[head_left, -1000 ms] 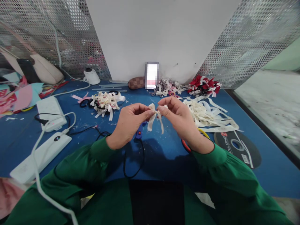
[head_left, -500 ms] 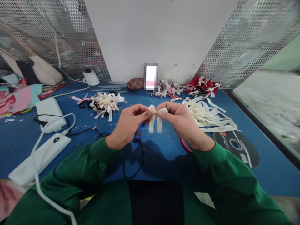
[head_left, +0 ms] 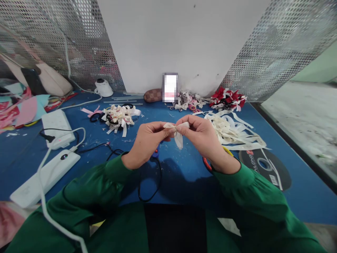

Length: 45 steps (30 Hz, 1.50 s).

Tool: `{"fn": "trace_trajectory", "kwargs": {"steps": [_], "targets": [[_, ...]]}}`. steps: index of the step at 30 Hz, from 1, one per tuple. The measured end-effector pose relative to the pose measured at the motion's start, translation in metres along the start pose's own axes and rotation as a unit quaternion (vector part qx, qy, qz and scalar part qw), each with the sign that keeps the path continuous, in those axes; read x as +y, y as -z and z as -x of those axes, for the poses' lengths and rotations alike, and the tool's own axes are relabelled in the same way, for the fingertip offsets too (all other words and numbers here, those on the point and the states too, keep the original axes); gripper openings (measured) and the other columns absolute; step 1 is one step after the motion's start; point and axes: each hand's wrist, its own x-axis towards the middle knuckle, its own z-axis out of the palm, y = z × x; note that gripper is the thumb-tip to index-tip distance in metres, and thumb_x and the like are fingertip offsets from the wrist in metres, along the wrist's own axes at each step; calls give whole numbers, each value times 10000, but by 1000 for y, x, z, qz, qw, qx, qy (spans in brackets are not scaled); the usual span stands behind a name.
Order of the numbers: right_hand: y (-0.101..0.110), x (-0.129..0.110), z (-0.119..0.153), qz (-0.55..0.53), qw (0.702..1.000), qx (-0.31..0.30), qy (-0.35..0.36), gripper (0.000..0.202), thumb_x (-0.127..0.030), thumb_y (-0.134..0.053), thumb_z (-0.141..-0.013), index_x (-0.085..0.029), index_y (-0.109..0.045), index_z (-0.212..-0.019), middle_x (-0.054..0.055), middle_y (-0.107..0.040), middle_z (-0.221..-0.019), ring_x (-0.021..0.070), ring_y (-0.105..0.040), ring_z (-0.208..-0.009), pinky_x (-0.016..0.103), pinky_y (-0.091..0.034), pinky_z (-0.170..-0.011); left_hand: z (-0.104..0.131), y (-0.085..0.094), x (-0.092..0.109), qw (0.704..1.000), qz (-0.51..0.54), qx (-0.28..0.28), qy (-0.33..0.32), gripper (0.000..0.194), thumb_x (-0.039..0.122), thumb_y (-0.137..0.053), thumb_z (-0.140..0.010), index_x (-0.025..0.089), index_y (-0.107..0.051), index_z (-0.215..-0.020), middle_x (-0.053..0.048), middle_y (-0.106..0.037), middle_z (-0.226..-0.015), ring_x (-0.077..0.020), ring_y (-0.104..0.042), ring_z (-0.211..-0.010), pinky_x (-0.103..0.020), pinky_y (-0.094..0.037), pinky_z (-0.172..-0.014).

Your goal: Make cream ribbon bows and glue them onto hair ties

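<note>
My left hand and my right hand meet above the blue table, both pinching a small cream ribbon bow between thumbs and fingertips. The bow's tails hang down between the hands. Under my left hand lies a blue glue gun with a black cord. A red-handled tool peeks out below my right wrist.
A heap of cream ribbon strips lies right of my hands, a pile of finished cream bows to the left, red bows at the back. White power strips and cables sit at left, a black disc at right. Perforated metal screens flank the table.
The bow's two tails, spread apart a second ago, now hang together. Both hands dropped slightly and drew closer around the bow's middle.
</note>
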Motion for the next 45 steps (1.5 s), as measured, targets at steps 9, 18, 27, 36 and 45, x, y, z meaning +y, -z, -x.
{"fn": "trace_trajectory", "kwargs": {"steps": [9, 18, 27, 36, 45], "targets": [[-2, -2, 0, 102, 993, 33, 38, 120, -274, -697, -820, -181, -638, -772, -27, -583, -656, 111, -486, -587, 259, -365, -537, 3, 2, -2, 989, -124, 30, -74, 249, 377, -715, -858, 171, -723, -718, 11, -627, -613, -105, -516, -553, -230, -385, -519], [-7, -4, 9, 163, 963, 63, 207, 111, -233, -663, -888, -202, -612, -795, -2, -643, -732, 142, -572, -675, 274, -429, -624, 9, 5, 4, 955, -229, 33, -187, 268, 340, -667, -903, 188, -612, -690, 22, -562, -596, -111, -473, -556, -260, -349, -562], [-12, -4, 12, -2, 992, 33, 125, 105, -241, -689, -850, -195, -621, -785, -28, -589, -675, 119, -513, -612, 273, -410, -596, 4, -2, 5, 962, 222, -106, 121, 338, 369, -841, -724, 171, -572, -682, 53, -469, -591, -68, -407, -505, -202, -335, -484], [-19, 34, -8, -54, 997, 40, -42, 189, -333, -735, -746, -178, -633, -782, -35, -583, -660, 111, -484, -597, 260, -370, -562, -11, 2, -26, 994, 76, 15, 74, 365, 455, -841, -694, 158, -629, -677, 49, -499, -583, -68, -412, -501, -218, -315, -473], [-19, 40, 29, -170, 978, 45, -112, 326, -411, -795, -730, -155, -686, -899, 13, -695, -784, 122, -602, -715, 269, -454, -695, 17, 8, -46, 993, 76, 41, 84, 351, 428, -811, -743, 148, -618, -655, 32, -543, -620, -64, -423, -531, -215, -316, -506]]}}
